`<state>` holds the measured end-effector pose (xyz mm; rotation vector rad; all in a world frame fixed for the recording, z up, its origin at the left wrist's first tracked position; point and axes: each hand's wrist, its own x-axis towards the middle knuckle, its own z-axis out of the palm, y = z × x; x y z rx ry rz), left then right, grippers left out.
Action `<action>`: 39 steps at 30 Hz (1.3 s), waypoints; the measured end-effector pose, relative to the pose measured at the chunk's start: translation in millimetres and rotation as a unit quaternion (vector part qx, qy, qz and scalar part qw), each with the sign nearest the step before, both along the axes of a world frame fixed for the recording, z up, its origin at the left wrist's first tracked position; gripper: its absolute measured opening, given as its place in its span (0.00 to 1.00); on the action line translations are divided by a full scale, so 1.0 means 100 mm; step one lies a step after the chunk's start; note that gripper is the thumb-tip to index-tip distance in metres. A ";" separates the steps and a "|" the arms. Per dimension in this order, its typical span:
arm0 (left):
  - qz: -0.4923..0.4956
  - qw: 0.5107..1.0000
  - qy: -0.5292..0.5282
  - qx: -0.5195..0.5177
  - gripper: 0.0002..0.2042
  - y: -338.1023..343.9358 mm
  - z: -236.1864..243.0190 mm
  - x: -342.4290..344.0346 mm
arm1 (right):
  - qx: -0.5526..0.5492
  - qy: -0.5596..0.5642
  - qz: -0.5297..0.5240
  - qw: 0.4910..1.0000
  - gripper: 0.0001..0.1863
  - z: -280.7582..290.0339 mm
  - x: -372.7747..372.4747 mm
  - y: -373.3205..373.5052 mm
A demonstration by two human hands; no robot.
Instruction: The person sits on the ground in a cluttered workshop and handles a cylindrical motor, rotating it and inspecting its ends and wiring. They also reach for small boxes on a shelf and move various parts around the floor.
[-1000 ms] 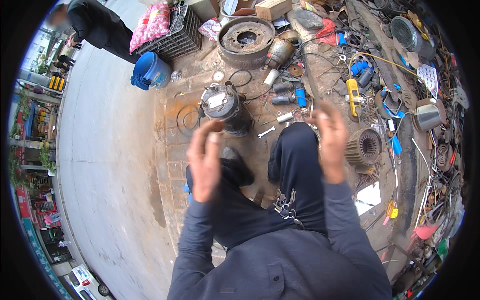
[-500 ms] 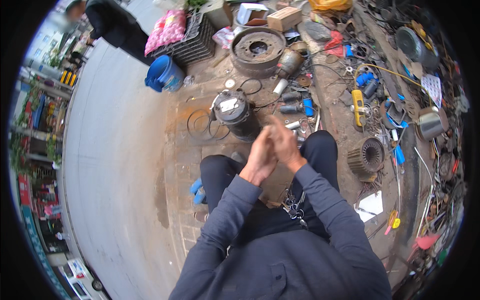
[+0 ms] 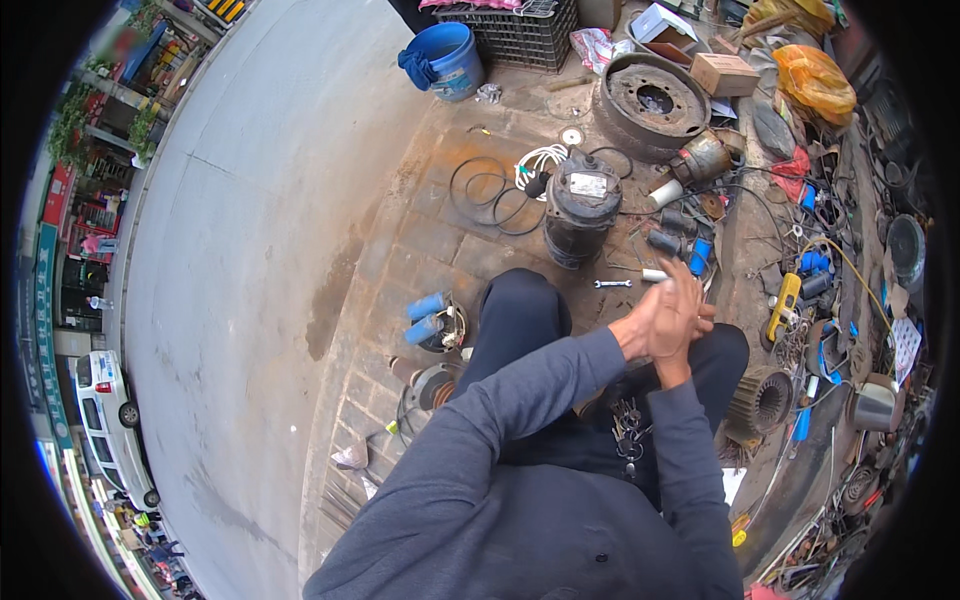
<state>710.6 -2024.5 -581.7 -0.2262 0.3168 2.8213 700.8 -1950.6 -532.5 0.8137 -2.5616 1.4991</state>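
Palm to palm in front of my knees, my left hand [image 3: 632, 332] and my right hand [image 3: 679, 318] press together. The right hand's fingers are stretched out, pointing up and away. Fingertips, seemingly the left hand's, show past its right side. Nothing shows in either hand, though the space between the palms is hidden. Just beyond stands a black cylindrical motor or compressor [image 3: 577, 238] with a pale label on top. A small open-end wrench [image 3: 612, 284] lies on the paving nearby, beside a white cylinder [image 3: 653, 275] and a blue cylinder [image 3: 701, 254].
A coil of white cable [image 3: 541, 163] and black rings lie behind the motor. A rusty wheel rim [image 3: 625, 110], blue bucket [image 3: 455, 62] and black crate [image 3: 530, 42] stand farther back. At right are a motor stator [image 3: 760, 403], yellow meter [image 3: 785, 305] and scrap. Keys [image 3: 629, 432] hang at my lap.
The view has swung left, so the motor, my knees and my hands appear farther right. My hands remain together, and the right hand's fingers look straighter. The wrench and white cable have come into sight.
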 end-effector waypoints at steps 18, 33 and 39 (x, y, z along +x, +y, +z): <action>0.101 0.689 0.159 -0.700 0.14 -1.08 0.85 0.29 | -0.085 -0.422 -0.089 0.898 0.14 -0.73 -0.86 0.33; 0.134 0.600 0.143 -0.776 0.14 -1.08 0.55 0.22 | -0.153 -0.451 -0.043 0.878 0.13 -0.58 -0.35 0.09; 0.008 0.539 0.125 -0.833 0.13 -0.94 0.36 0.18 | -0.153 -0.336 -0.010 0.929 0.10 -0.42 -0.42 0.05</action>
